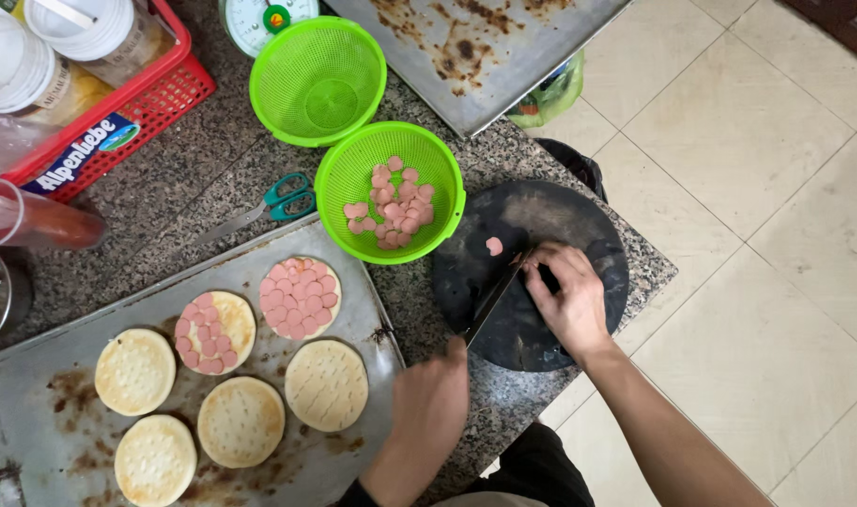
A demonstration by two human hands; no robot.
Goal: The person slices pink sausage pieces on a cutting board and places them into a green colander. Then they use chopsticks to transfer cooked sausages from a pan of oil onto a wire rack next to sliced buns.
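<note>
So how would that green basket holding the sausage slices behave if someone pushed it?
The green basket looks like thin perforated plastic, so probably light and a bit flexible. With only a few sausage slices inside, it would likely slide easily on the granite counter, perhaps tipping if pushed at the rim.

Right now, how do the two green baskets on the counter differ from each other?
The nearer green basket holds pink sausage slices; the farther green basket holds nothing. The nearer one sits beside the dark round cutting board, the farther one next to the scale. Both are round, bright green and perforated, and their rims touch or nearly touch.
</note>
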